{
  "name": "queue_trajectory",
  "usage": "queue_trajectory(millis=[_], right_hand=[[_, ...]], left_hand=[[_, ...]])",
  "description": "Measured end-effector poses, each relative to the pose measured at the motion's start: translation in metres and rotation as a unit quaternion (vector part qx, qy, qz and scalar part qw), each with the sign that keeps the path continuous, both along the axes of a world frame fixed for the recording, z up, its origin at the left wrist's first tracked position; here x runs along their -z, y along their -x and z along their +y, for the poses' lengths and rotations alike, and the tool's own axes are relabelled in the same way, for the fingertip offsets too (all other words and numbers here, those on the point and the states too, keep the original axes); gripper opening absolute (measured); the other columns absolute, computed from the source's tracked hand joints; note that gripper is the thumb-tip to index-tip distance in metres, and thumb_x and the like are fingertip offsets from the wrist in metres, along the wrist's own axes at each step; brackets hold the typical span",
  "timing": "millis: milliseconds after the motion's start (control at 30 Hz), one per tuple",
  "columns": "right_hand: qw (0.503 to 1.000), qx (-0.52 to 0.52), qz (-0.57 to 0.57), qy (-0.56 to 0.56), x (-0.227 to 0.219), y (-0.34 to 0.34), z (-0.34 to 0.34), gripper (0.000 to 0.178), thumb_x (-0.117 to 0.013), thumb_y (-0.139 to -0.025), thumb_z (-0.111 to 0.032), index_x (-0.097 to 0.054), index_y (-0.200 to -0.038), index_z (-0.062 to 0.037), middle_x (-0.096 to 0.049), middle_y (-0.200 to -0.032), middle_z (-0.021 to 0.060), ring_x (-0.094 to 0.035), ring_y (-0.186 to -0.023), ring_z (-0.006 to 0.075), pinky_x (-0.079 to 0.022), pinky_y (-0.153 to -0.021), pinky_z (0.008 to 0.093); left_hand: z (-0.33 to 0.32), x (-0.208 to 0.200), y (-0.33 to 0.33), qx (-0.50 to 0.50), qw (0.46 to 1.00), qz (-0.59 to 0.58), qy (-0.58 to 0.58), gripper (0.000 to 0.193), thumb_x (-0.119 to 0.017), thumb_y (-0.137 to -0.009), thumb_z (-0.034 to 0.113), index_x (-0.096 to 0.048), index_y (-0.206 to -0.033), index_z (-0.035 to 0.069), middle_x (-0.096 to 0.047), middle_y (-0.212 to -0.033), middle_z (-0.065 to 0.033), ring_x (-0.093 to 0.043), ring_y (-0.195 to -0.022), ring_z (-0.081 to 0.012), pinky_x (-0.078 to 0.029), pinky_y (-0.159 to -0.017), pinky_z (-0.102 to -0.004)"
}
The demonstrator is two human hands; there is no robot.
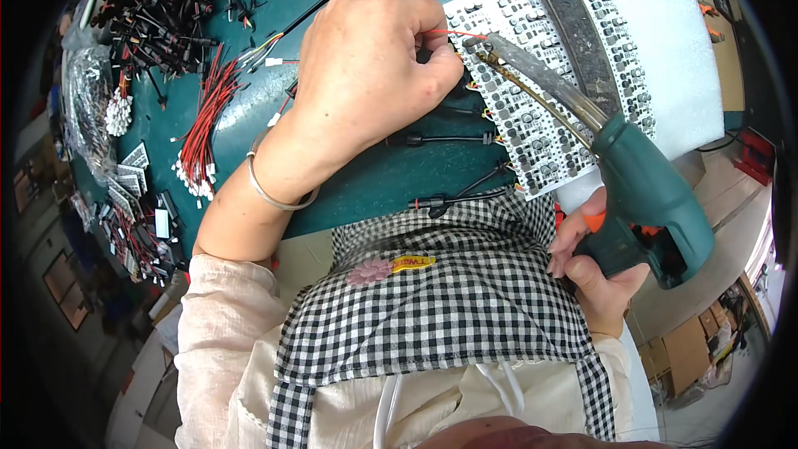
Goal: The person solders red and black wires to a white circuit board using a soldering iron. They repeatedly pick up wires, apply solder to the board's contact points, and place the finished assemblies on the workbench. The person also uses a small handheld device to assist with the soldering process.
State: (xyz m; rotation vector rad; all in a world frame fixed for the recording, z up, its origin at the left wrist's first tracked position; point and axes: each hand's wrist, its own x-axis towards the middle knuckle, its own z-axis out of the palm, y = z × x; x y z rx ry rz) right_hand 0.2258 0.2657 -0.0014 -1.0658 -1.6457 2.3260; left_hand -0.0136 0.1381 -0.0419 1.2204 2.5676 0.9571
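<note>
My left hand is closed in a pinch at the left edge of a white circuit board panel. A thin red wire runs from its fingertips toward the board. My right hand is wrapped round the handle of a green soldering gun. The gun's long metal tip points to the upper left and ends just right of my left fingertips, by the red wire's end. Whether tip and wire touch, I cannot tell. Several black cables stick out from the board's left edge.
A dark metal bar lies across the panel, which rests on white foam. Red and black wires with white connectors lie on the green table. Black cables are heaped at the far left, beside clear plastic bags.
</note>
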Motion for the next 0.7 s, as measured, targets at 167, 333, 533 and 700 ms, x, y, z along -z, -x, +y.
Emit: queue_trajectory(millis=[167, 333, 533, 700], right_hand=[[0.999, -0.036, -0.017, -0.033, 0.001, 0.000, 0.001, 0.058, -0.083, -0.072, -0.021, -0.046, -0.111, 0.0004, -0.059, -0.077, 0.0140, -0.055, -0.058, 0.0144, -0.048, -0.053, 0.0230], [0.991, -0.098, -0.018, -0.088, -0.002, -0.001, 0.005, 0.046, -0.079, -0.076, -0.013, -0.046, -0.105, -0.0002, -0.058, -0.078, 0.0129, -0.055, -0.059, 0.0145, -0.049, -0.054, 0.0235], [0.998, -0.021, -0.004, -0.056, -0.002, 0.003, 0.007, 0.055, -0.083, -0.070, -0.017, -0.046, -0.105, 0.0040, -0.057, -0.074, 0.0125, -0.054, -0.053, 0.0142, -0.047, -0.048, 0.0233], [0.995, 0.071, 0.056, -0.050, -0.010, 0.008, 0.013, 0.077, -0.085, -0.067, -0.022, -0.040, -0.118, 0.0152, -0.055, -0.081, 0.0150, -0.052, -0.046, 0.0135, -0.044, -0.039, 0.0222]], left_hand=[[-0.001, 0.001, 0.001, 0.002, 1.000, 0.001, -0.001, 0.008, -0.064, -0.069, 0.011, -0.065, -0.069, 0.004, -0.043, -0.046, -0.0026, -0.037, -0.041, -0.0081, -0.033, -0.043, -0.0250], [0.001, -0.001, 0.001, 0.005, 1.000, 0.001, 0.003, 0.007, -0.064, -0.069, 0.011, -0.065, -0.069, 0.004, -0.045, -0.047, -0.0026, -0.037, -0.042, -0.0080, -0.033, -0.044, -0.0246], [0.000, 0.001, 0.000, 0.004, 1.000, 0.004, 0.005, 0.008, -0.064, -0.069, 0.011, -0.064, -0.069, 0.003, -0.045, -0.046, -0.0029, -0.037, -0.042, -0.0082, -0.033, -0.044, -0.0247], [0.002, 0.000, 0.002, 0.010, 1.000, 0.011, 0.006, 0.008, -0.063, -0.068, 0.011, -0.064, -0.068, 0.003, -0.044, -0.046, -0.0034, -0.037, -0.042, -0.0080, -0.033, -0.043, -0.0248]])
